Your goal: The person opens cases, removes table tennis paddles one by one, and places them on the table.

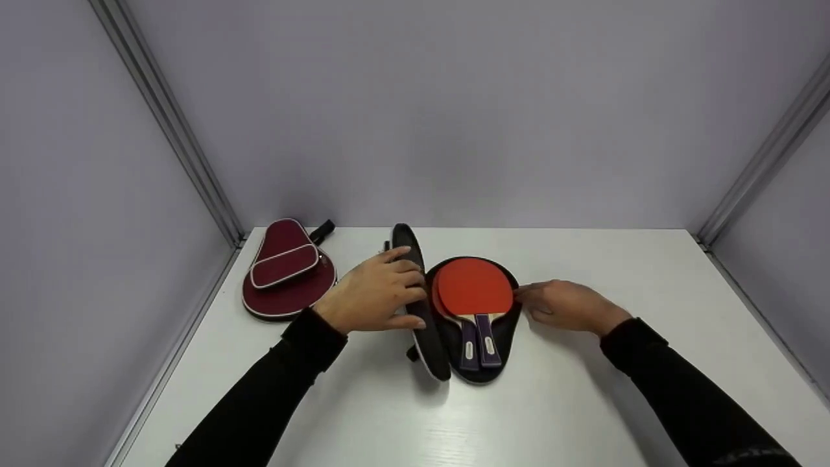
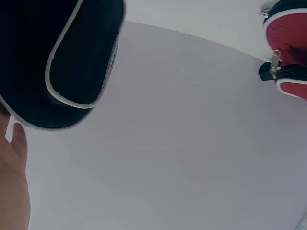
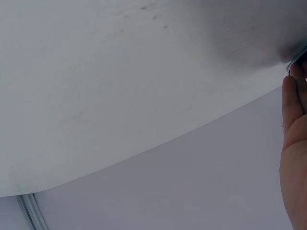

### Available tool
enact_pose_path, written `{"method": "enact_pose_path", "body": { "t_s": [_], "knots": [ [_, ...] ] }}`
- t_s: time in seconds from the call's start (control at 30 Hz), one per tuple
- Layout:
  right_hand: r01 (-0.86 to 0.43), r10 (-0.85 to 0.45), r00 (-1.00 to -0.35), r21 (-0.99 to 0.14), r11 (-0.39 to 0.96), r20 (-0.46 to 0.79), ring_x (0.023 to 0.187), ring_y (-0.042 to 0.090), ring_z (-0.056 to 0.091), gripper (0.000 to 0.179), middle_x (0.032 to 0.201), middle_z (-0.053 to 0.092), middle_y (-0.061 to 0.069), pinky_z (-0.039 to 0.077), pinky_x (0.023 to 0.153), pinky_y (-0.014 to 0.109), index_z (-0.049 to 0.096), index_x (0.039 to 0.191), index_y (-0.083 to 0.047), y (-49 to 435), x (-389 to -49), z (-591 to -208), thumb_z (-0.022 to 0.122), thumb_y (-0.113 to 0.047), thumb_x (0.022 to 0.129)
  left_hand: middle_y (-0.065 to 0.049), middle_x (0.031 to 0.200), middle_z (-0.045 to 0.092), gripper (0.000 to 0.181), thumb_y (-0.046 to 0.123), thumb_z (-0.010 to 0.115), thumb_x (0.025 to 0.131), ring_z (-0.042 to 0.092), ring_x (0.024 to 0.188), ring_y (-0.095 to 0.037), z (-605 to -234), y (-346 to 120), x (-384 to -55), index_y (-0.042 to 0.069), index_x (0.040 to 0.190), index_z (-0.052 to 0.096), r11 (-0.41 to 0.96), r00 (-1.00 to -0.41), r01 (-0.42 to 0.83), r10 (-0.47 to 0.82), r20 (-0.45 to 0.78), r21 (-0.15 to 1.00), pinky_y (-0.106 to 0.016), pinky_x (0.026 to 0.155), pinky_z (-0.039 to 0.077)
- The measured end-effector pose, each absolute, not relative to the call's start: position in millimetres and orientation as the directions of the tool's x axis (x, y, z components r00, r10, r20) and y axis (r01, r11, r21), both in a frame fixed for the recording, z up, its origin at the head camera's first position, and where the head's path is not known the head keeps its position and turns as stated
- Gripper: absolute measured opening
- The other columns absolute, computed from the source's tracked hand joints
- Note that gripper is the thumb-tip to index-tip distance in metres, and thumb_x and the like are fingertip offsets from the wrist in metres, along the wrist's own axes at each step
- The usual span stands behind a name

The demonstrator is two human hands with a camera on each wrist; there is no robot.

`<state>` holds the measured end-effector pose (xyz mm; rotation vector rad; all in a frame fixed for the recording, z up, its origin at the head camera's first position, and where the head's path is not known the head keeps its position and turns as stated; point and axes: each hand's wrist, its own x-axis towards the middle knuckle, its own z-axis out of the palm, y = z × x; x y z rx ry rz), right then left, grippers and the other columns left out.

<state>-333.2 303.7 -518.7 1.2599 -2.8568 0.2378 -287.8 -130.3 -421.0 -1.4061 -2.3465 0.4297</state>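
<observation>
Black case (image 1: 480, 377) is mid-table, its base (image 1: 504, 340) flat, narrow end toward 6 o'clk, i.e. nearest the person. Its lid (image 1: 433, 353) is raised on edge, tilted, at approx. 9 o'clk of the base, dark inner face toward 3. Both halves look padded, semi-stiff, prob. light; fabric skin shouldn't be v. slippery. Best hold is prob. the rim (image 1: 506, 269): fingers one side, thumb the other, mid-side on the lid so it won't twist, w/ a steadying touch on the base so it doesn't slide.

2 bats (image 1: 476, 287) lie overlapped in the base, handles (image 1: 469, 347) to 6 o'clk, blades to 12, red face up. Prob. light but rigid; best held by handle, b/c rubber could mark & edges chip. No fastening visible, so they could slip if the base tips.

L hand (image 1: 379, 292), at 9 o'clk, grips the lid, fingers bent over its edge. R hand (image 1: 564, 305), at 3 o'clk, has fingertips on the base's rim; can't tell if pinching or just pressing. L wrist view shows a white-trimmed pocket (image 2: 81, 62) on the lid's outer face.

Farther off, approx. 10 o'clk: maroon case (image 1: 295, 299) flat on the white table (image 1: 389, 428), black strap (image 1: 322, 231) at its 1 o'clk. Pale wall (image 1: 441, 130) behind, 12 o'clk.
</observation>
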Motion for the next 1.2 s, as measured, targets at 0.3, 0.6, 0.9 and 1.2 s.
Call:
{"method": "enact_pose_path", "body": {
  "t_s": [0.3,0.6,0.9,1.2],
  "knots": [
    [-0.727,-0.723,-0.685,-0.142,0.672,0.085,0.136,0.034,0.083,0.038,0.145,0.086,0.012,0.069,0.114,0.055,0.085,0.139,-0.005,303,-331,-519,0.064,-0.001,0.107,0.001,0.146,0.085,0.062,0.074,0.063,0.112,0.078,0.141,-0.024,-442,-144,-289,0.025,0.142,0.085,0.538,-0.562,0.774,0.827,0.029,-0.334,-0.048,0.125,0.061],
    [-0.738,-0.732,-0.674,-0.112,0.665,0.101,0.137,0.033,0.082,0.041,0.147,0.084,0.013,0.069,0.114,0.054,0.082,0.145,-0.003,300,-326,-517,0.066,-0.002,0.107,-0.005,0.185,0.054,0.08,0.069,0.074,0.109,0.05,0.174,-0.03,-476,-143,-294,0.024,0.174,0.06,0.646,-0.652,0.758,0.752,-0.095,-0.094,-0.058,0.144,0.042],
    [-0.737,-0.727,-0.667,0.001,0.676,0.166,0.134,0.032,0.082,0.037,0.145,0.084,0.014,0.072,0.107,0.049,0.081,0.141,-0.001,300,-315,-516,0.075,-0.007,0.105,-0.005,0.192,0.041,0.092,0.069,0.079,0.106,0.036,0.182,-0.031,-497,-148,-297,0.025,0.181,0.05,0.651,-0.65,0.759,0.759,-0.048,0.005,-0.064,0.146,0.037],
    [-0.723,-0.712,-0.669,0.032,0.69,0.213,0.133,0.032,0.081,0.042,0.146,0.082,0.014,0.073,0.106,0.051,0.079,0.144,-0.005,293,-297,-501,0.088,-0.015,0.104,-0.006,0.191,0.044,0.092,0.069,0.082,0.103,0.037,0.181,-0.033,-509,-148,-297,0.024,0.179,0.053,0.649,-0.649,0.761,0.761,-0.008,-0.006,-0.064,0.146,0.038]
  ]
}}
